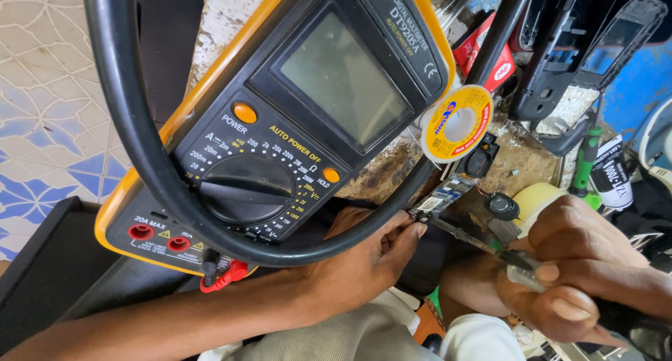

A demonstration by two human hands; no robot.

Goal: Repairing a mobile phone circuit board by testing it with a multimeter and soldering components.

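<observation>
Crowded bench (521,166) edge: left hand (364,259) pinches circuit board (442,196), right hand (567,263) grips screwdriver (476,240).

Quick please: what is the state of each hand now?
Left hand: closed, pinching the small circuit board.
Right hand: closed, holding a tool whose tip reaches the board.

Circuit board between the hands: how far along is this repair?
Done: the small bare circuit board is out of any casing, and the yellow-cased multimeter has red leads plugged in, its screen blank. In hand: the left hand pinches the board's edge; the right hand has a clear-handled tool in its grip, tip at the board. Left: board still uncased.
</observation>
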